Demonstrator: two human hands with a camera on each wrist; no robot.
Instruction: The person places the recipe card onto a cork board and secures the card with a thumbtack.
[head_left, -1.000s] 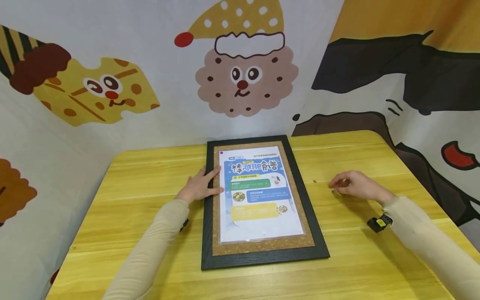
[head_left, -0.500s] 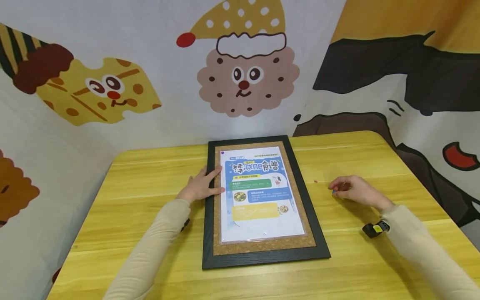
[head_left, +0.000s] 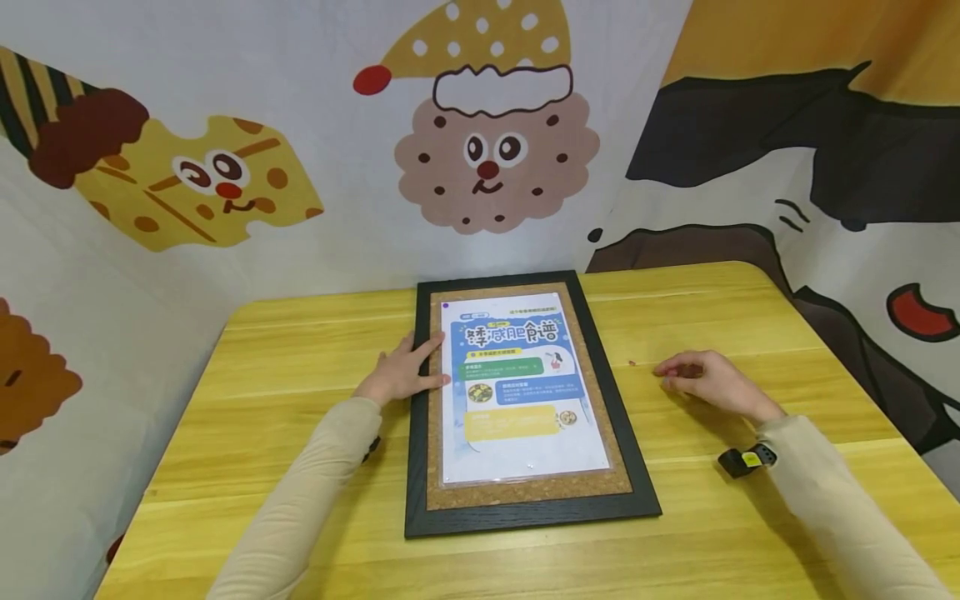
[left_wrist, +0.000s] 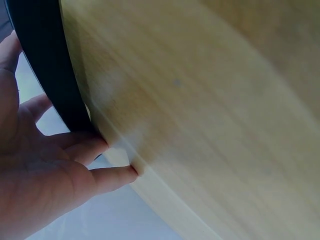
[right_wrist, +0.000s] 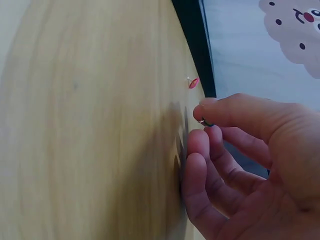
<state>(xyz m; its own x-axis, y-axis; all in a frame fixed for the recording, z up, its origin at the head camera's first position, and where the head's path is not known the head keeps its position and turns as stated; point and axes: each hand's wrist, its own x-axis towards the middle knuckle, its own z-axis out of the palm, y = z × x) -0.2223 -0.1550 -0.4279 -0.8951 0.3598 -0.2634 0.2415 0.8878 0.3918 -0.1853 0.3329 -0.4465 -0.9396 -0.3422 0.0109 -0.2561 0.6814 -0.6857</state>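
A black-framed cork board (head_left: pixel 534 519) lies on the table with a printed poster sheet (head_left: pixel 525 457) on it. One purple thumbtack (head_left: pixel 446 306) sits in the sheet's upper left corner. My left hand (head_left: pixel 395 373) rests across the frame's left side, fingers spread, thumb and index finger reaching the sheet's edge. To the right of the board, my right hand (head_left: pixel 708 382) pinches a small blue thumbtack (right_wrist: pixel 207 123) between thumb and fingertip, its metal pin showing in the right wrist view. Just beyond those fingers a red thumbtack (right_wrist: pixel 193 83) lies on the table.
The yellow wood-grain table (head_left: pixel 247 467) has rounded far corners. Behind it hangs a white cloth (head_left: pixel 337 208) printed with cartoon food. A black wrist camera (head_left: pixel 742 461) sits at my right cuff, low over the tabletop.
My right hand has shifted slightly left and turned, and its fingers now cover the blue thumbtack in the head view. My left hand stays on the frame.
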